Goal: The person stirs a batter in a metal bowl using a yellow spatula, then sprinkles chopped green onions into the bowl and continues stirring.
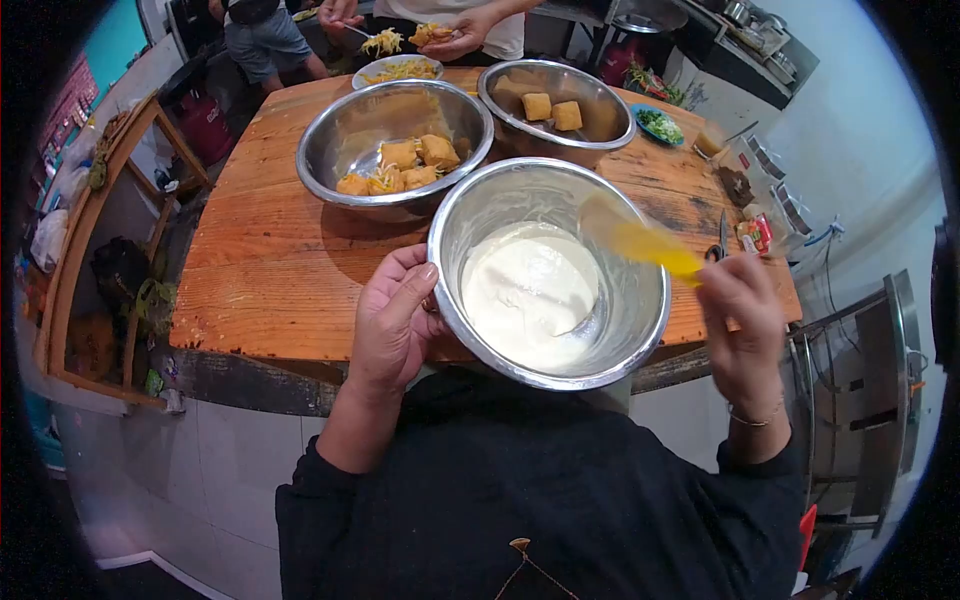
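My left hand (393,318) grips the left rim of a metal mixing bowl (641,318), thumb over the edge. The bowl is tipped towards me at the table's near edge. Thick creamy white batter (530,282) covers its bottom, with smears up the wall. My right hand (742,318) is closed around the handle of a yellow spatula (640,240). Motion blurs the spatula, whose blade is over the bowl's right side, above the batter. Just beyond stands a second metal bowl (318,185) with several stuffed fried tofu pieces (400,155).
Another metal bowl (615,138) holds tofu cubes (537,106). Across the wooden table (260,290), a person's hands (462,35) hold a spoon and a tofu piece above a plate of shredded filling (398,68). On the right are a plate of chopped greens (658,124) and scissors (717,240).
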The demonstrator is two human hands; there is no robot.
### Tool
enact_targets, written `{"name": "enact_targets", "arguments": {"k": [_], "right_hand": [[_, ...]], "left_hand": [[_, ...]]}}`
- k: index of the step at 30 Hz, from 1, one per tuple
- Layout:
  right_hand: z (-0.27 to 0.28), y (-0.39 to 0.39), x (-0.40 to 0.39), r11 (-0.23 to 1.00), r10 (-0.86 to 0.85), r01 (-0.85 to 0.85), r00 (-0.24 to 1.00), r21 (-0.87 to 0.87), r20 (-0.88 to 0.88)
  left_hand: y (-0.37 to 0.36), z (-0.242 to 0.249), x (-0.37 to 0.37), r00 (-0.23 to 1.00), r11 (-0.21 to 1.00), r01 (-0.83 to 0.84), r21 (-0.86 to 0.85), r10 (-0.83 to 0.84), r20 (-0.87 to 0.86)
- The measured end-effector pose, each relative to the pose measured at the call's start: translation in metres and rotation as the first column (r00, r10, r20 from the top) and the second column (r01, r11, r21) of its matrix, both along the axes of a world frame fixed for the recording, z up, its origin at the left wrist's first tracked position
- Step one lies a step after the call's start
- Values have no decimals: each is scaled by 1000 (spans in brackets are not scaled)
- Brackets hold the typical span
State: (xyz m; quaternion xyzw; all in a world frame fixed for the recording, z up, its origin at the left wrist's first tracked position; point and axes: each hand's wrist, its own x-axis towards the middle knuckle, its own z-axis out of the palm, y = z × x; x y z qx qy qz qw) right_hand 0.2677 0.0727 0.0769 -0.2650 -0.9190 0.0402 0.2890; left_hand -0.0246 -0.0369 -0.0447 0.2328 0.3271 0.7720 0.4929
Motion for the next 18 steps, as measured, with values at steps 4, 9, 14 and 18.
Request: {"name": "enact_targets", "arguments": {"k": [4,9,14,18], "right_hand": [[-22,7,8,997,-31,37,996,-71,78],[-16,10,3,994,8,13,981,-112,191],[26,13,-13,989,124,-88,926,-116,357],[39,8,-30,947,321,-267,754,-180,573]], "left_hand": [[1,2,3,1000,1000,-23,-6,23,16],[0,2,1,1000,1000,-14,-11,14,-8],[1,6,5,999,999,-37,-28,36,-14],[0,0,-1,999,1000,-14,-13,13,-36]]}}
